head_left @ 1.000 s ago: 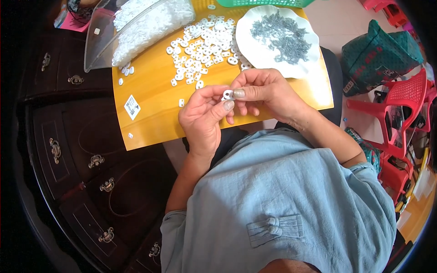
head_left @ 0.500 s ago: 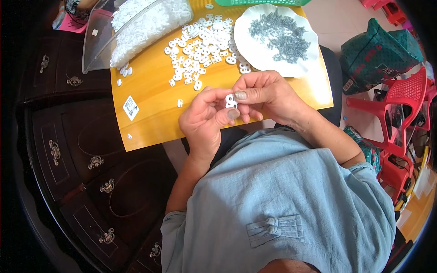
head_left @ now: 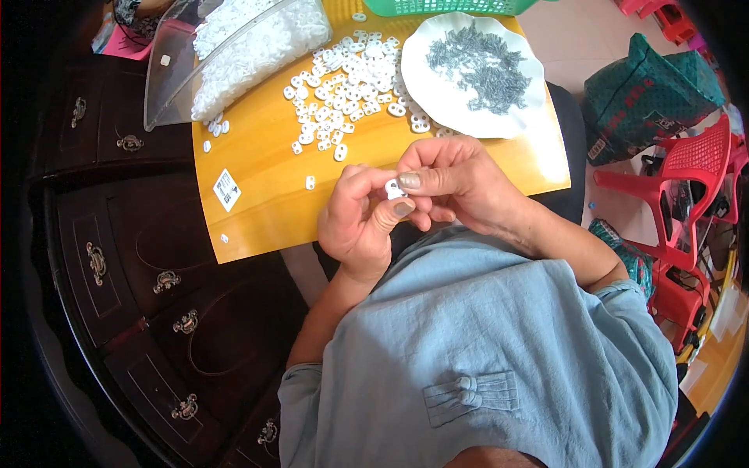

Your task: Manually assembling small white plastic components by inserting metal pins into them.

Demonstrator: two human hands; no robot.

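Observation:
Between my two hands, over the near edge of the yellow table (head_left: 273,226), is a small white plastic piece with holes (head_left: 392,189). My left hand (head_left: 357,218) pinches it from the left and below with thumb and fingers. From the right, my right hand (head_left: 452,181) grips its upper side, thumb on top. The fingers cover part of the piece. Beyond them lies a loose pile of similar white two-hole pieces (head_left: 355,74). At the pile's right stands a white wavy-edged plate (head_left: 421,82) with many small dark grey, thin pieces (head_left: 488,70).
A clear bin (head_left: 168,90) with many white parts (head_left: 261,54) sits at the far left. A green basket (head_left: 445,6) stands at the back. Dark drawers (head_left: 148,234) flank the table on the left; a red plastic chair (head_left: 686,179) and teal bag (head_left: 651,86) are at the right.
Both hands have shifted slightly down and to the right in the picture, with the white piece still pinched between them. The piece appears turned, and less of it shows.

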